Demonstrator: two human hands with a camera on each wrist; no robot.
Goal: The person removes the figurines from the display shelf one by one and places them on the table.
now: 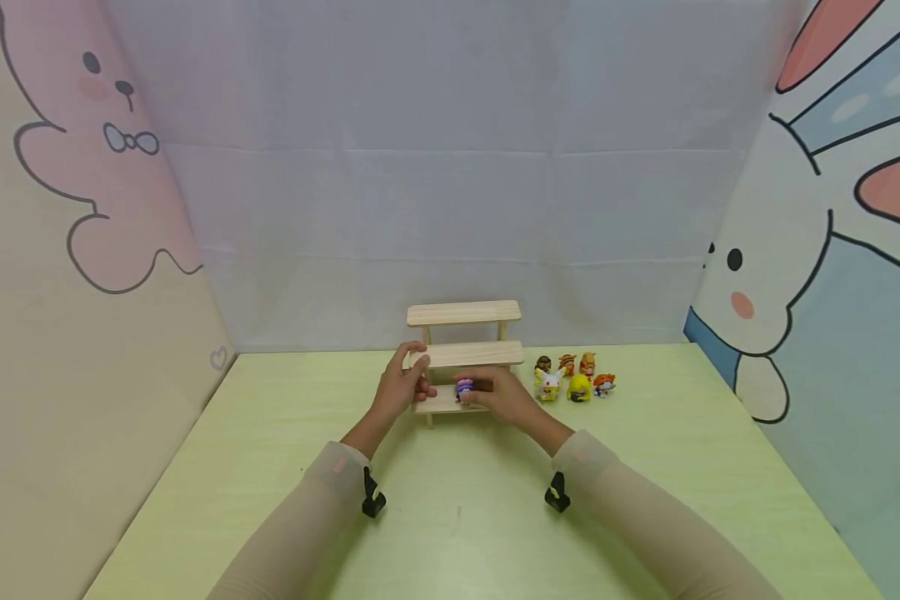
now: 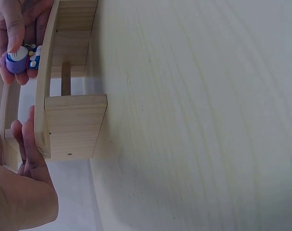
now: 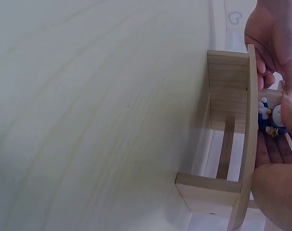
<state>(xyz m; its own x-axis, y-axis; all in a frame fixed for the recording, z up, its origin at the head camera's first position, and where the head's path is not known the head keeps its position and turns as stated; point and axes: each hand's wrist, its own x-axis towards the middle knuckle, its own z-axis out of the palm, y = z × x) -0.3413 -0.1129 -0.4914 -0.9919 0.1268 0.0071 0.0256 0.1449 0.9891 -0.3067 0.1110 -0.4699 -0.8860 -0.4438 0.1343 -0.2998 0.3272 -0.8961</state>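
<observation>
A small blue, white and purple cartoon figurine (image 1: 463,390) is at the lowest step of a three-tier wooden display stand (image 1: 465,354). My right hand (image 1: 498,395) pinches it between thumb and fingers; in the right wrist view, the figurine (image 3: 271,116) lies just above the step, with fingers under it. At the stand's left end, my left hand (image 1: 401,385) holds the edge of the middle step, its other fingers bent near the lowest step. The left wrist view shows left-hand fingers (image 2: 31,149) against the lowest step's edge; the thumb is hidden there.
Right of the stand, several small figurines stand in two rows on the pale table, among them a white-and-yellow one (image 1: 547,385), a yellow one (image 1: 579,387) and an orange-and-white one (image 1: 604,384). A white curtain (image 1: 450,183) hangs behind; painted panels flank both sides.
</observation>
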